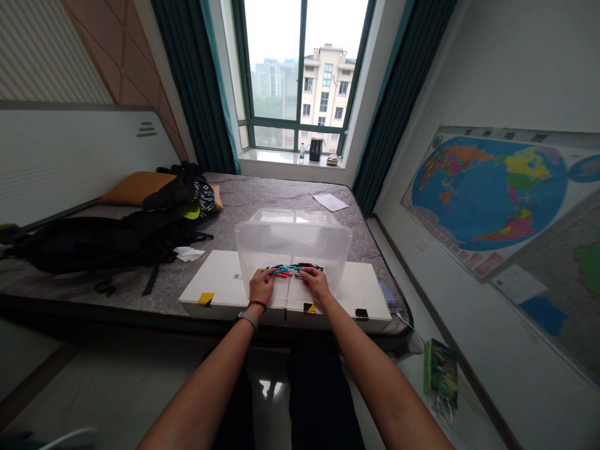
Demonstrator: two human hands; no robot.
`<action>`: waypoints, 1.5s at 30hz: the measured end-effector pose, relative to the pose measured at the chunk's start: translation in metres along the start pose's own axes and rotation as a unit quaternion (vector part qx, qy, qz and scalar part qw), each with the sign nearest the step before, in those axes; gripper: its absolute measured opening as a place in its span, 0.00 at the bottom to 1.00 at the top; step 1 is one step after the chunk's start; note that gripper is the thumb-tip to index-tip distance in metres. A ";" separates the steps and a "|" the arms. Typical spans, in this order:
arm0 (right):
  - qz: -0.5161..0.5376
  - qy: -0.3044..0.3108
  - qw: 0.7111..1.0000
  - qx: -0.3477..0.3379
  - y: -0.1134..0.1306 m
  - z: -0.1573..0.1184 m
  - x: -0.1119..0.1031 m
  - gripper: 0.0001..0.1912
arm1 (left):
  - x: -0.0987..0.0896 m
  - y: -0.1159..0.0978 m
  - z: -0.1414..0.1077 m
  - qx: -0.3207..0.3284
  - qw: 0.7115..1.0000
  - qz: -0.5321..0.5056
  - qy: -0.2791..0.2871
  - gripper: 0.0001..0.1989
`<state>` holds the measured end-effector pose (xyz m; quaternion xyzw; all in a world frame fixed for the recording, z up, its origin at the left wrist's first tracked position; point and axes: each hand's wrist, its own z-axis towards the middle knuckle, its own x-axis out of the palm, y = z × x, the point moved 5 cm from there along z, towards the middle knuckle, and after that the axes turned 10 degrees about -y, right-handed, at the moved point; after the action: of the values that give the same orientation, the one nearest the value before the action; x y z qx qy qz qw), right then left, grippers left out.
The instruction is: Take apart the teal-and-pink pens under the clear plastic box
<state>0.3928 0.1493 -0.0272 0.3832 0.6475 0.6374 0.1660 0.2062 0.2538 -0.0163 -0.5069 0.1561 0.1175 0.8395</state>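
Note:
Both my hands reach forward to a bunch of red, teal and black cables [294,270], which looks like thin cords, though the detail is too small to be sure. My left hand [261,286] presses on its left end, and my right hand [315,284] grips its right end. A clear plastic box [293,240] stands just behind and around the bunch, and I cannot tell whether the cables are inside it. Beneath my hands lie two white cardboard boxes [225,281] butted together and marked with yellow and black tape.
The boxes rest on a grey quilted mattress [276,194]. A black backpack [103,244] and an orange pillow [135,189] lie to the left, and a sheet of paper [330,202] lies behind. A world map [487,194] covers the right wall, and a book [440,373] stands on the floor.

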 end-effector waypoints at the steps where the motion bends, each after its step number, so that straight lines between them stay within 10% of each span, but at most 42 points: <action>1: 0.005 -0.002 1.000 0.003 0.000 0.000 0.000 0.18 | 0.000 0.000 0.000 -0.001 1.000 0.002 -0.001 0.13; 45: -0.016 -0.011 0.998 -0.053 -0.003 0.004 -0.005 0.17 | 0.004 0.000 -0.004 0.054 0.998 0.018 -0.009 0.16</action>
<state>0.3975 0.1487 -0.0318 0.3704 0.6174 0.6637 0.2029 0.2089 0.2505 -0.0194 -0.4570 0.1632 0.1284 0.8649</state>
